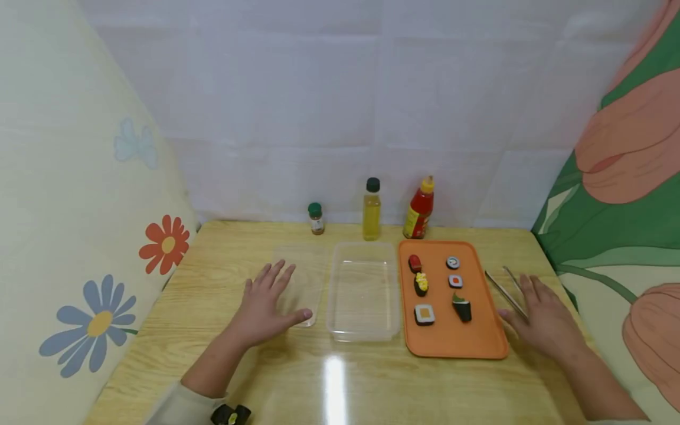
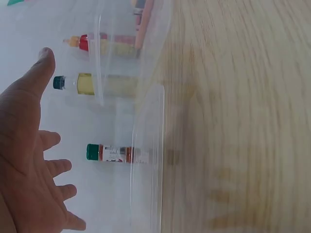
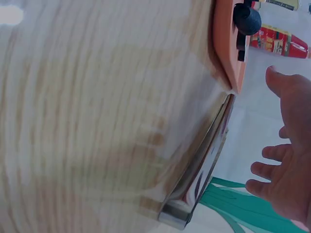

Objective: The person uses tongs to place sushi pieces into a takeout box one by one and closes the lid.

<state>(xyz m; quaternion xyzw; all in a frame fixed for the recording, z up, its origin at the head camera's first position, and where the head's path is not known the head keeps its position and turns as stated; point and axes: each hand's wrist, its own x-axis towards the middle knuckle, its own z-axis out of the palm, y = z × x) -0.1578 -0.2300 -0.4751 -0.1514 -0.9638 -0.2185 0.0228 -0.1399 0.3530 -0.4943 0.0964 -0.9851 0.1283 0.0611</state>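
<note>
My left hand point(image 1: 268, 310) hovers over the left side of a clear plastic lid point(image 1: 313, 289), fingers spread and holding nothing. The left wrist view shows a gap between that hand point(image 2: 29, 160) and the lid point(image 2: 148, 160). To the lid's right stands a clear plastic container point(image 1: 363, 295) with nothing in it. My right hand point(image 1: 547, 319) is above metal tongs point(image 1: 504, 292), partly hiding them. In the right wrist view its loosely extended fingers are apart from the tongs point(image 3: 197, 170). Between container and tongs lies an orange tray point(image 1: 451, 342).
Several sushi pieces sit on the tray, among them a square roll point(image 1: 424, 314) and a dark cone-shaped hand roll point(image 1: 462, 308). Along the back stand a green-capped spice jar point(image 1: 316, 219), an oil bottle point(image 1: 372, 212) and a red sauce bottle point(image 1: 419, 212), before a white cloth backdrop point(image 1: 319, 106).
</note>
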